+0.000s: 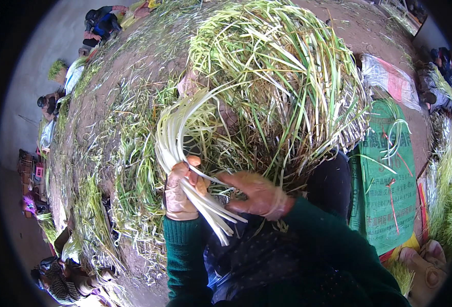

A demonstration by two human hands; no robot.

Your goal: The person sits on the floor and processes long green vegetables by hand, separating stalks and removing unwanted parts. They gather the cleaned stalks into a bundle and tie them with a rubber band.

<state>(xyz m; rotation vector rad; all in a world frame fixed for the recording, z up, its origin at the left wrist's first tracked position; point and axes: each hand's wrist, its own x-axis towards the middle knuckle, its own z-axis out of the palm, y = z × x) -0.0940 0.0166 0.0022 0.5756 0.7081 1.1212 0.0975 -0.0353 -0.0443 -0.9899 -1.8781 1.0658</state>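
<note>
My left hand (181, 192), in a pale glove with orange-tipped fingers, grips a bundle of pale blanched leafy stalks (172, 142), which look like yellow chives. Their white ends (216, 218) stick out below the fist toward my lap, while the leaves curl up and over to the right. Just right of the bundle is my right hand (254, 193), blurred, thumb and fingers apart. One pale strand reaches its fingertips; whether it touches is unclear. A thin band circles the right wrist. Beyond both hands lies a large heap of green and yellow leafy stalks (279, 76).
Loose leaves litter the earthen floor (91, 130) on the left. To my right lie a green woven sack (389, 184) bearing writing, a white-and-red sack (391, 80) and more stalks (446, 180). Other people (101, 25) sit along the left wall, at lower left (62, 282) and far right.
</note>
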